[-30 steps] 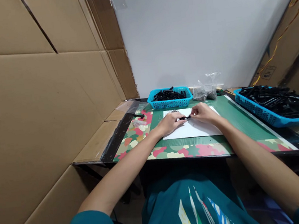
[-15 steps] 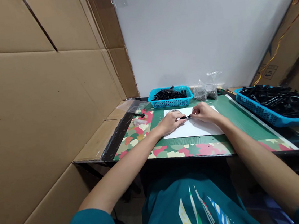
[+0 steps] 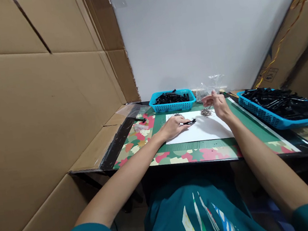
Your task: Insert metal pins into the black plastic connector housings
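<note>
A slim black plastic piece (image 3: 190, 122) is pinched in my left hand (image 3: 173, 126), which rests over the left part of a white sheet (image 3: 198, 132). The piece's right end sticks out past my fingertips. Raised above the sheet's far right part, my right hand (image 3: 218, 104) has its fingers apart, and I see nothing in it. Just below and left of it lies a heap of small metallic bits (image 3: 205, 113). Another heap of tiny dark bits (image 3: 178, 115) sits behind my left hand, partly covered by it.
At the back stands a blue basket (image 3: 173, 107) of black pieces; a larger blue basket (image 3: 272, 116) of them is at the right. Clear plastic bags (image 3: 202, 91) lean near the wall. A loose black piece (image 3: 140, 120) lies at left, beside a cardboard wall (image 3: 43, 106).
My right hand has let go of the black piece and moved up and to the right, uncovering the metallic heap. My left hand keeps its hold. The view has shifted slightly.
</note>
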Demonstrator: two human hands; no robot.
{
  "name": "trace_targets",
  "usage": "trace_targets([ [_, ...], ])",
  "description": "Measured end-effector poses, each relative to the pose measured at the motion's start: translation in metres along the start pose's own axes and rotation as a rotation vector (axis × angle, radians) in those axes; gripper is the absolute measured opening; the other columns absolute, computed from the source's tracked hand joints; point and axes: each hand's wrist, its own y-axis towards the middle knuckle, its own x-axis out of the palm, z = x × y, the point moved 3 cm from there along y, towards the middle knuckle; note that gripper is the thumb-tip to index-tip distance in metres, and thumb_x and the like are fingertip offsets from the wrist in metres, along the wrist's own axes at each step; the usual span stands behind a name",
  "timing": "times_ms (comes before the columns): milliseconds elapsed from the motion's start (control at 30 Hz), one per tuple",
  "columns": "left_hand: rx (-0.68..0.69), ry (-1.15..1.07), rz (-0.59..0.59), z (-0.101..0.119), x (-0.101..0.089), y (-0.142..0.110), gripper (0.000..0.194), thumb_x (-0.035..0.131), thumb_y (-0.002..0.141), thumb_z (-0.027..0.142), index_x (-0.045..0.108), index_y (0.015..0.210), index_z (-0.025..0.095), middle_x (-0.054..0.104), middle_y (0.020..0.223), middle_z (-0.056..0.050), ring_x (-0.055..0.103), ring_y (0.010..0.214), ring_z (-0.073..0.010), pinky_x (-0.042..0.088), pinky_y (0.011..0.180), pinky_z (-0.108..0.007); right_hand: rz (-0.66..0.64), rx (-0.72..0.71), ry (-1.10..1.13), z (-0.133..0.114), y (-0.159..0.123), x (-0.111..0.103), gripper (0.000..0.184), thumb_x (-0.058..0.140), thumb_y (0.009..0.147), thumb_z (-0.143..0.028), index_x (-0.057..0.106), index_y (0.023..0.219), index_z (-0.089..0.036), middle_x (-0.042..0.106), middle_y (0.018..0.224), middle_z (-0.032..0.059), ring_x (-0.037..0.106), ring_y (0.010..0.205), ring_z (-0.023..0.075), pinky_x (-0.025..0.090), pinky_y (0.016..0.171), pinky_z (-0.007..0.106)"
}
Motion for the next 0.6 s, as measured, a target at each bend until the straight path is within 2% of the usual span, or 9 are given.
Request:
trace_targets([
  [67, -0.003, -0.002, -0.008, 0.002, -0.002, 0.001, 0.031, 0.072, 0.096, 0.033, 0.081, 0.124, 0.022, 0.078, 0.106, -0.009, 0.069, 0.093, -0.0216, 0.05, 0.081, -0.03, 0.062, -0.011, -0.012, 0.004, 0.002, -0.01, 0.091, 0.02, 0.099, -0.085, 0.075, 0.07, -0.018, 0.067, 0.064, 0.0095, 0.064, 0.061, 0.0191, 0.047, 0.06, 0.03],
  [167, -0.005, 0.0, -0.024, 0.005, -0.005, 0.002, 0.03, 0.07, 0.098, 0.035, 0.081, 0.124, 0.024, 0.077, 0.108, -0.008, 0.068, 0.089, -0.0203, 0.05, 0.078, -0.029, 0.059, 0.05, -0.072, 0.01, 0.003, -0.011, 0.093, 0.024, 0.096, -0.089, 0.069, 0.055, -0.018, 0.056, 0.047, 0.0066, 0.055, 0.048, 0.0161, 0.041, 0.053, 0.028],
  [300, -0.013, 0.017, -0.038, 0.007, -0.007, 0.003, 0.029, 0.068, 0.099, 0.036, 0.081, 0.122, 0.024, 0.077, 0.106, -0.007, 0.067, 0.085, -0.0193, 0.047, 0.075, -0.029, -0.055, 0.099, -0.031, 0.009, -0.001, 0.01, 0.088, 0.04, 0.09, -0.092, 0.065, 0.047, -0.019, 0.05, 0.037, 0.0047, 0.047, 0.037, 0.0134, 0.04, 0.052, 0.029],
  [367, -0.018, 0.023, -0.04, 0.008, -0.007, 0.003, 0.029, 0.068, 0.099, 0.037, 0.081, 0.122, 0.024, 0.076, 0.107, -0.007, 0.067, 0.086, -0.0196, 0.047, 0.075, -0.03, -0.109, 0.096, -0.043, 0.005, -0.003, 0.022, 0.088, 0.041, 0.09, -0.091, 0.064, 0.045, -0.019, 0.049, 0.035, 0.0044, 0.046, 0.036, 0.0128, 0.042, 0.055, 0.029],
  [600, -0.026, 0.022, -0.031, 0.004, -0.004, 0.004, 0.032, 0.068, 0.099, 0.038, 0.081, 0.124, 0.023, 0.076, 0.107, -0.008, 0.067, 0.088, -0.0205, 0.048, 0.079, -0.031, -0.023, 0.14, -0.124, -0.001, -0.006, 0.045, 0.091, 0.029, 0.098, -0.086, 0.059, 0.04, -0.021, 0.048, 0.036, 0.0054, 0.056, 0.046, 0.0176, 0.047, 0.069, 0.032],
])
